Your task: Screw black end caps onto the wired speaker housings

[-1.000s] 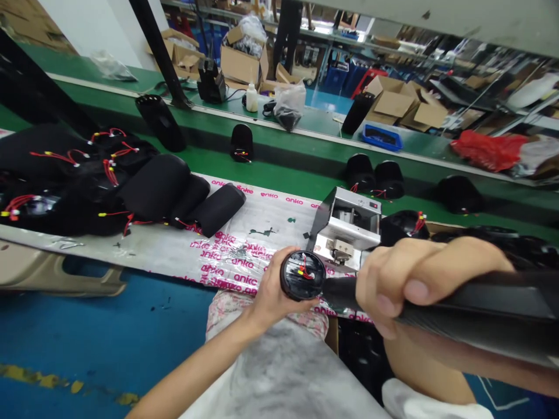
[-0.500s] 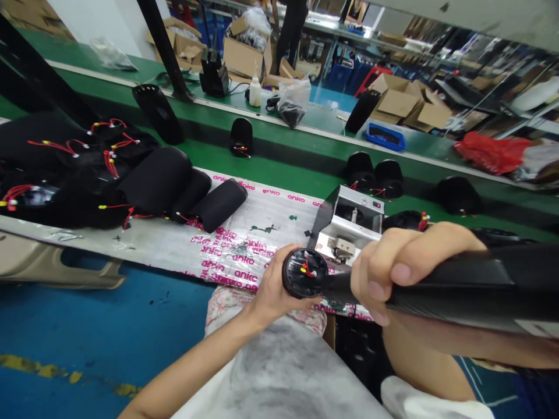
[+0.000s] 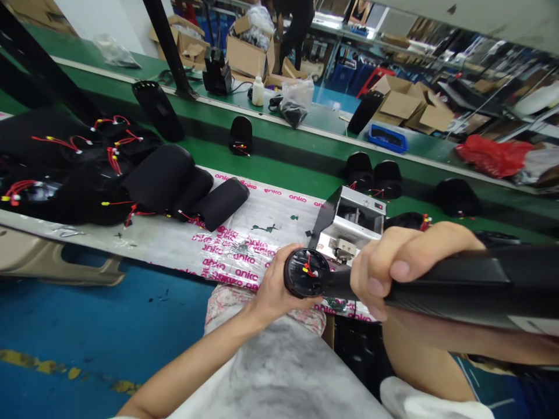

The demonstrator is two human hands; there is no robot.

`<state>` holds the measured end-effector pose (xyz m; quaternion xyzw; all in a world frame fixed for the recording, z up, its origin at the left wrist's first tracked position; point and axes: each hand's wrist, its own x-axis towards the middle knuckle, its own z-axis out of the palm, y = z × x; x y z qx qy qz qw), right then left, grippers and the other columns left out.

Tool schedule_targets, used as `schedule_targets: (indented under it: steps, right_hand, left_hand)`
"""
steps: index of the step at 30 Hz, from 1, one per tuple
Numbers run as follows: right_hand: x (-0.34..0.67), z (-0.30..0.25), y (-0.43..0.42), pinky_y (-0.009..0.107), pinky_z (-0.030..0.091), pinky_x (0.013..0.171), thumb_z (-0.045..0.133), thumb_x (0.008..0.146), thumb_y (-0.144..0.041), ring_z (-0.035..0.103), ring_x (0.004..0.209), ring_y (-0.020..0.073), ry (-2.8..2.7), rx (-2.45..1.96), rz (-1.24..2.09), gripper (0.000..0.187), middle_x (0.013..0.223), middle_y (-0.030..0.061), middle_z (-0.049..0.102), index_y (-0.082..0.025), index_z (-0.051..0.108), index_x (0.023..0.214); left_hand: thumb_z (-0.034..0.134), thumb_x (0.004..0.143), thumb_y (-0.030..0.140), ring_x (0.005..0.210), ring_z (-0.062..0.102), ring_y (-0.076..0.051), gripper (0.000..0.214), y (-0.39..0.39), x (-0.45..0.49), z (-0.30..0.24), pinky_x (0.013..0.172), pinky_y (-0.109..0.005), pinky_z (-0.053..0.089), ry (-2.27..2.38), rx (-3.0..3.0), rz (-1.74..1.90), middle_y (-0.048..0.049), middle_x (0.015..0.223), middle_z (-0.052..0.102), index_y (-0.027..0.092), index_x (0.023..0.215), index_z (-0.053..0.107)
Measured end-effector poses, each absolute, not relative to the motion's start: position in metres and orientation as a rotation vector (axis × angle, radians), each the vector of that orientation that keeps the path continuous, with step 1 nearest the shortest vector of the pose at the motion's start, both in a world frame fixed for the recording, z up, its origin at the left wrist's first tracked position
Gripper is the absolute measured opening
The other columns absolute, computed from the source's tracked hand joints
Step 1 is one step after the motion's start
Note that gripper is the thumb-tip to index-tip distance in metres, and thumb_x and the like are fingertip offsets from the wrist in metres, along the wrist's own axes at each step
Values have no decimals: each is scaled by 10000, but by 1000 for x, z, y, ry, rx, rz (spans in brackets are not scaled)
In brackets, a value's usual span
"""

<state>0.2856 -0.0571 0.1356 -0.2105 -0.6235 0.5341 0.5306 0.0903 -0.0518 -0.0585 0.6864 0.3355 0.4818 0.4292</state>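
My left hand is wrapped round a round black end cap with red and yellow wires showing in its face. It sits at the end of a long black tube that runs off to the right. My right hand grips that tube from above, fingers curled over it. Both hands hover over my lap, just in front of the workbench's near edge. A small silver metal machine stands on the bench right behind the cap.
A plastic sheet printed with pink "anko" covers the bench. Several black fabric-covered cylinders with red wires are piled at the left. A green conveyor behind carries more black parts. Cardboard boxes stand beyond.
Both hands and the tube keep their grip; the tube has levelled slightly and the view has shifted a little up and left.
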Motion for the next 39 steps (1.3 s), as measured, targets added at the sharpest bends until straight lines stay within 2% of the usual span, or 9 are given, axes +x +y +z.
schedule_targets:
  steps: [5,10,16,19,23,27,31,36,39]
  right_hand:
    - [290,135,-58,347,619,534,574,1134,-313,728,638,184,-1545,-470,1274,240,1021,87,718,-186,742,1248]
    - [292,142,-64,373,643,559,472,1172,-403,733,658,190,-1587,-524,1312,346,1039,89,708,-204,743,1257]
    - [295,140,-64,378,650,551,492,1163,-390,732,650,195,-1617,-517,1315,311,1034,82,718,-240,738,1279]
    - [293,141,-62,371,647,540,571,1136,-446,728,611,201,-1572,-568,1311,279,986,83,748,-265,769,1214]
    - [279,147,-57,381,631,536,782,966,-635,717,622,234,-1400,-745,1293,366,913,94,764,-277,774,1040]
    - [268,152,-54,383,633,558,802,919,-697,714,645,233,-1352,-776,1289,448,896,98,750,-257,744,979]
    - [276,152,-58,356,628,552,782,979,-620,707,619,208,-1405,-746,1291,380,904,91,749,-245,755,1030]
    - [288,147,-64,341,649,574,580,1145,-374,745,650,178,-1609,-546,1316,248,985,67,735,-235,758,1248]
    - [286,144,-64,328,633,536,582,1148,-398,724,605,163,-1540,-548,1230,283,986,75,731,-195,768,1210]
  left_hand:
    - [1062,675,422,1397,673,-370,1087,-50,90,-57,1227,-528,542,821,1734,1220,-136,1507,653,268,1567,460]
    - [1048,694,429,1406,666,-374,1069,-51,89,-57,1228,-530,540,825,1742,1221,-140,1512,647,265,1571,458]
    - [1046,698,433,1399,670,-373,1068,-51,88,-56,1227,-533,543,840,1733,1182,-145,1514,641,259,1570,454]
    - [1051,689,429,1402,669,-375,1074,-51,88,-57,1224,-533,546,840,1731,1191,-146,1514,643,260,1567,456]
    - [1046,698,441,1407,666,-376,1062,-50,89,-58,1227,-539,544,831,1721,1204,-149,1520,640,260,1565,459]
    - [1041,702,476,1406,668,-382,1055,-51,88,-57,1234,-551,537,832,1710,1202,-156,1514,642,251,1558,468]
    - [1036,706,473,1400,674,-383,1046,-51,88,-55,1232,-544,542,844,1700,1173,-166,1513,645,238,1555,472]
    - [1025,723,492,1413,662,-380,1032,-51,89,-53,1235,-548,539,817,1700,1203,-160,1508,649,240,1560,477]
    - [1026,724,483,1414,662,-376,1032,-52,89,-52,1241,-545,535,814,1697,1198,-155,1514,645,241,1564,478]
